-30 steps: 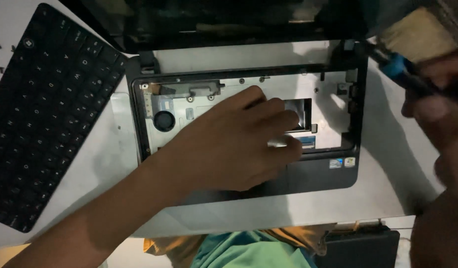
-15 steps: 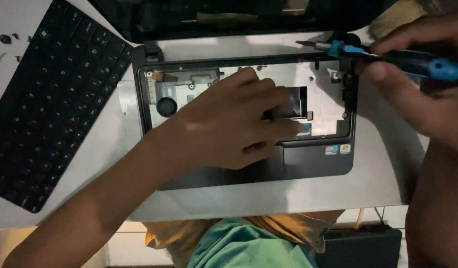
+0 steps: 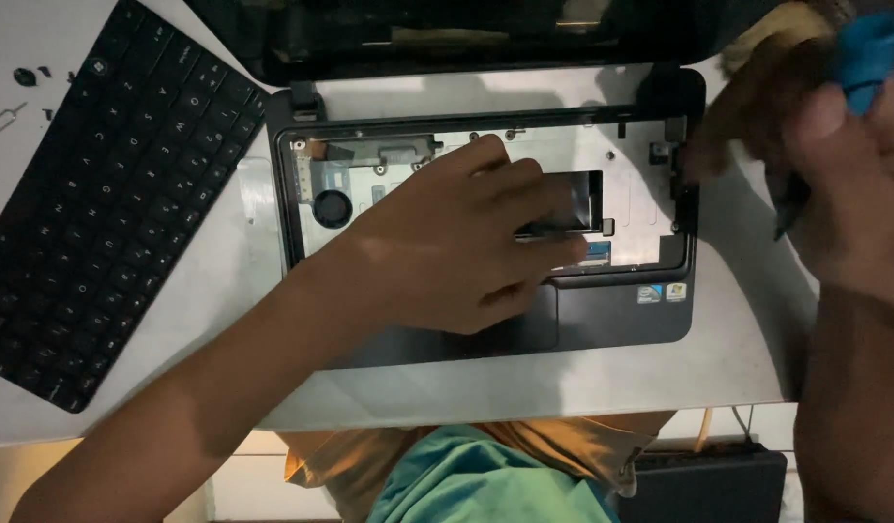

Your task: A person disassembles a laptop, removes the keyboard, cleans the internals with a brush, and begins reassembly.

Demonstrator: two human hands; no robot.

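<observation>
An opened laptop base [image 3: 621,315] with its keyboard taken out lies on the white table [image 3: 563,387], showing the silver metal tray inside. My left hand [image 3: 456,247] rests flat on the tray and palm rest, fingers spread toward the dark opening in the middle. My right hand [image 3: 844,184] is raised at the right, blurred, closed around a blue-handled tool [image 3: 868,48] near the laptop's right hinge [image 3: 674,126].
The detached black keyboard [image 3: 98,203] lies tilted at the left. Small screws and a metal pin [image 3: 3,121] sit at the far left top. The dark laptop screen [image 3: 447,34] stands open at the back. A dark box [image 3: 708,484] is below the table edge.
My right hand with the blue-handled tool has lifted from the hinge area and come closer to the camera. My left hand stays on the laptop base.
</observation>
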